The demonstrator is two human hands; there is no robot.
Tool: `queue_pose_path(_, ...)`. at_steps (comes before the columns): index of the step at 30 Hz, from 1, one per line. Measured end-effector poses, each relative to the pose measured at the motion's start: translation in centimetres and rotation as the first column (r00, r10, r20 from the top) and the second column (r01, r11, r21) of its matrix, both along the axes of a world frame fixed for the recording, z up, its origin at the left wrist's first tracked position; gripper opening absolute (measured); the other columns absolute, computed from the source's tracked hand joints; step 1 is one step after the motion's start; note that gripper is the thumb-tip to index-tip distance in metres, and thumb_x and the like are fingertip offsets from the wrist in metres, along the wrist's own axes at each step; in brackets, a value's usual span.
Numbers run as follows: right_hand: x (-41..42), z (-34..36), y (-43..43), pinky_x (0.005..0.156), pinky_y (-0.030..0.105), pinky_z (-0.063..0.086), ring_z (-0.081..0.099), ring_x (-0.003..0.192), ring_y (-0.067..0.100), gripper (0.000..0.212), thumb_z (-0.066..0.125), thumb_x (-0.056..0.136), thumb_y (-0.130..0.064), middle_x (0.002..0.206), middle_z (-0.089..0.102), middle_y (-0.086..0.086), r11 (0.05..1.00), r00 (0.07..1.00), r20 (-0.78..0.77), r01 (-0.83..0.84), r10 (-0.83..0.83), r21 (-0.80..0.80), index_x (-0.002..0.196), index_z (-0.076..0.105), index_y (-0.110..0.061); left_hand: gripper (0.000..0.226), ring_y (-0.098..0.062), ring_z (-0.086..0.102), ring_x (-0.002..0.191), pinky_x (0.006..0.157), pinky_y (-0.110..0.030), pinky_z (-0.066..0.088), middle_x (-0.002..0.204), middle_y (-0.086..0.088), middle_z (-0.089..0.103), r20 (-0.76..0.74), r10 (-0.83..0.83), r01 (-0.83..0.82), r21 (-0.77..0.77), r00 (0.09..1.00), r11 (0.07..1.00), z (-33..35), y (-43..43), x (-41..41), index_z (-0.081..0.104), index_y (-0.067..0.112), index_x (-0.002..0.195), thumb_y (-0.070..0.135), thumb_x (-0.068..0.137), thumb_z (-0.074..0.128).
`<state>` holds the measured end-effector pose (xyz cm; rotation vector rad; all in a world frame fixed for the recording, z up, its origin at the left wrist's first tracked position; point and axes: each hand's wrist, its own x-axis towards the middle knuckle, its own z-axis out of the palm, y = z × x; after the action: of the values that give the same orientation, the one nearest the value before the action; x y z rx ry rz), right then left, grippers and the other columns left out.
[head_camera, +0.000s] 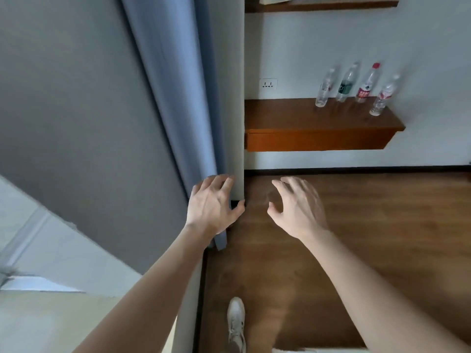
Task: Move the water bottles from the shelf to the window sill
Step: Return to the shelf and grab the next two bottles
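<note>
Several clear plastic water bottles stand upright on a brown wooden wall shelf [293, 118] at the upper right: one at the left of the row [325, 89], one with a dark green label [347, 84], one with a red cap and red label [368, 84], and one nearer the shelf's right end [384, 96]. My left hand [212, 206] is open with spread fingers in front of the wall corner. My right hand [297, 206] is open beside it, above the floor. Both hands hold nothing and are well below and short of the shelf. A pale sill-like surface [38, 322] lies at the lower left.
A blue-grey curtain [173, 98] hangs along the grey wall corner at the left. A wall socket [269, 84] sits left of the bottles. A second wooden shelf [321, 3] is higher up. Brown wooden floor [382, 212] spreads below; my white shoe [235, 322] is at the bottom.
</note>
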<state>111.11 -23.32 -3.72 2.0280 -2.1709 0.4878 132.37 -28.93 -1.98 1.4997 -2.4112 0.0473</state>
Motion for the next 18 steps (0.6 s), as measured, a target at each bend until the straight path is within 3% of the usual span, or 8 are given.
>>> queue_pose_path(6, -3.4, 0.8, -9.6, 0.104, 0.045, 0.048, 0.059, 0.119, 0.029, 0.054, 0.061, 0.085, -0.046, 0.128, 0.064, 0.01, 0.997, 0.998, -0.029, 0.063, -0.062, 0.05, 0.131, 0.063, -0.017, 0.064, -0.026, 0.047, 0.133, 0.109, -0.045, 0.039, 0.141, -0.001, 0.055, 0.055, -0.075, 0.074, 0.033, 0.996, 0.997, 0.3, -11.2, -4.2, 0.045, 0.023, 0.143, 0.058, 0.09, 0.048)
queue_pose_path(11, -6.5, 2.0, -15.9, 0.107, 0.045, 0.047, 0.059, 0.123, 0.028, 0.055, 0.065, 0.086, -0.048, 0.131, 0.064, 0.009, 0.987, 0.989, -0.036, 0.147, -0.145, 0.058, 0.132, 0.062, -0.019, 0.068, -0.025, 0.052, 0.127, 0.106, -0.045, 0.042, 0.137, -0.001, 0.059, 0.014, -0.137, 0.137, 0.027, 0.99, 0.99, 0.7, -18.6, -8.4, 0.048, 0.025, 0.14, 0.061, 0.084, 0.035)
queue_pose_path(18, -11.9, 1.9, -20.4, 0.114, 0.043, 0.036, 0.051, 0.134, 0.024, 0.057, 0.061, 0.09, -0.052, 0.14, 0.058, 0.003, 0.961, 0.966, -0.041, 0.258, -0.256, 0.096, 0.14, 0.053, -0.025, 0.068, -0.019, 0.04, 0.14, 0.116, -0.044, 0.034, 0.151, 0.006, 0.045, 0.035, -0.222, 0.219, 0.075, 0.974, 0.973, 0.5, -25.8, -15.4, 0.036, 0.032, 0.147, 0.067, 0.09, 0.044)
